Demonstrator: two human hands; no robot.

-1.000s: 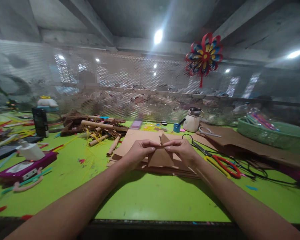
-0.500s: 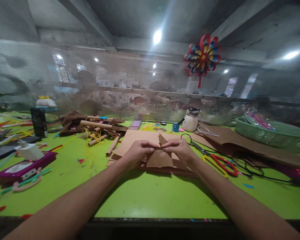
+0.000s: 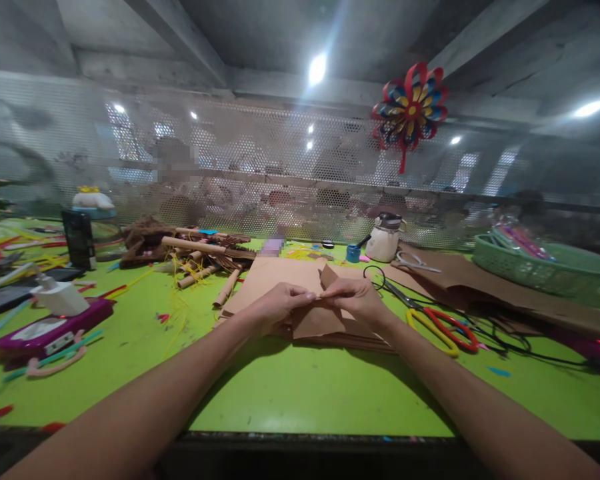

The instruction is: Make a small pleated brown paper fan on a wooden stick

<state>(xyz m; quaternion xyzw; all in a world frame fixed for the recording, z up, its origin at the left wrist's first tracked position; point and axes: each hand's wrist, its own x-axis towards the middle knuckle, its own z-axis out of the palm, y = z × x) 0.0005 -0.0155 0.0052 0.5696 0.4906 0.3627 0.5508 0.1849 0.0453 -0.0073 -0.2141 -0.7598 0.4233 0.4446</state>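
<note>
Both hands meet over a stack of brown paper sheets (image 3: pixel 270 277) on the green table. My left hand (image 3: pixel 283 307) pinches a smaller piece of brown paper (image 3: pixel 317 321) along its upper edge. From the other side my right hand (image 3: pixel 353 299) pinches the same piece, fingertips nearly touching those of the left. One flap of the paper stands up behind the fingers, and the rest hangs toward me. Scissors (image 3: pixel 433 320) with one yellow and one red handle lie to the right of my right hand.
Rolled brown paper tubes (image 3: pixel 195 247) and yellow strands lie back left. A purple power strip (image 3: pixel 55 330) with a white charger and a standing phone (image 3: pixel 79 240) are at left. Behind stand a small blue pot (image 3: pixel 353 253), a white jar (image 3: pixel 381 240) and a green basket (image 3: pixel 545 267).
The fingertips of both hands have shifted slightly along the paper's edge, and the raised flap leans more to the right. The camera view has moved a little.
</note>
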